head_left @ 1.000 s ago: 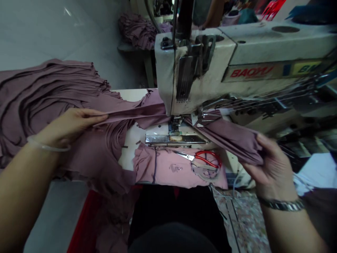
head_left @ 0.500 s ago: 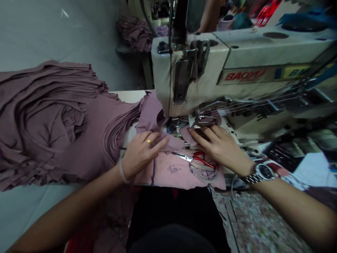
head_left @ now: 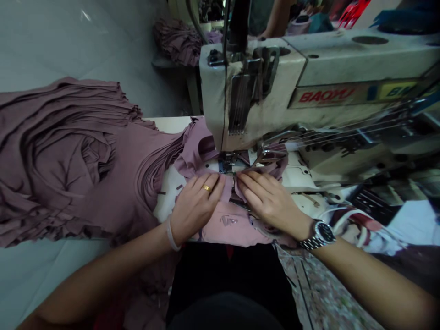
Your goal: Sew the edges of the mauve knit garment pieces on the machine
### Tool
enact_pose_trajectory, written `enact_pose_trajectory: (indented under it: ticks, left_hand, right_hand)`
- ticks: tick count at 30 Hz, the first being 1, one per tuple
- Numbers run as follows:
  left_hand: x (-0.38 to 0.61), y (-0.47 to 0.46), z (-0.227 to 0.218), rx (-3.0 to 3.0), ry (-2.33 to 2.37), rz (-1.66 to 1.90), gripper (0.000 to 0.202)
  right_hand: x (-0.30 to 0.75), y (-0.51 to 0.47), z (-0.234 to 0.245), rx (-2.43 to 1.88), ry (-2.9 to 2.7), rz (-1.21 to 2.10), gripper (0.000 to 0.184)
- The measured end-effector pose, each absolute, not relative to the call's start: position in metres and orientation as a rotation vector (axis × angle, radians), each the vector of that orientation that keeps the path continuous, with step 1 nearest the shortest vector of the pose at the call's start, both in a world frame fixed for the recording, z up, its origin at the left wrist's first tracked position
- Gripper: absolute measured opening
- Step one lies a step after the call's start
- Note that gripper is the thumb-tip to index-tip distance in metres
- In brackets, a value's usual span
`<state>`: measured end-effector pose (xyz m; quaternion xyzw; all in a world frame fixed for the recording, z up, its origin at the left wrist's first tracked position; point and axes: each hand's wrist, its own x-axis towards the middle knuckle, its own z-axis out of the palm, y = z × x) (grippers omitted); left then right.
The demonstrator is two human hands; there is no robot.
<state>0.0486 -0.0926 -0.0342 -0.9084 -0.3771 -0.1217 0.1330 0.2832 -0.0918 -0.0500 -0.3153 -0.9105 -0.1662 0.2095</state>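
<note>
My left hand [head_left: 197, 206], wearing a gold ring and a clear bangle, presses mauve knit fabric [head_left: 202, 158] on the sewing machine bed. My right hand [head_left: 270, 201], with a steel wristwatch, pinches the same fabric from the other side, its fingertips almost meeting my left fingertips. Folds of the fabric run under the presser foot [head_left: 226, 162] of the cream industrial sewing machine [head_left: 254, 96]. A paler pink cloth [head_left: 233, 227] lies below my hands. A large stack of mauve garments [head_left: 68, 156] lies to the left, joined to the fabric in my hands. The red-handled scissors are hidden.
A second mauve pile [head_left: 177, 41] sits on a stand behind the machine. A person's arm [head_left: 278, 18] shows beyond it. Thread lines cross the machine's right side. A speckled floor [head_left: 319, 288] lies below the table's front edge.
Both hands have moved inward from their wide grip on a stretched strip and now nearly meet before the presser foot. Fabric has slid over the scissors, which no longer show.
</note>
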Motion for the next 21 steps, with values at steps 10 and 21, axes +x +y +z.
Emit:
enact_pose_trajectory:
  ticks: [10,21]
  left_hand:
    - [0.061,-0.094,-0.039,-2.592,-1.109,-0.412,0.039]
    - [0.058,-0.093,-0.043,-2.641,-1.144,-0.427,0.04]
  right_hand:
    - [0.255,-0.102,-0.065,-1.07,-2.248,-0.116,0.037]
    - [0.256,-0.102,-0.059,-1.065,-2.457,-0.396,0.034]
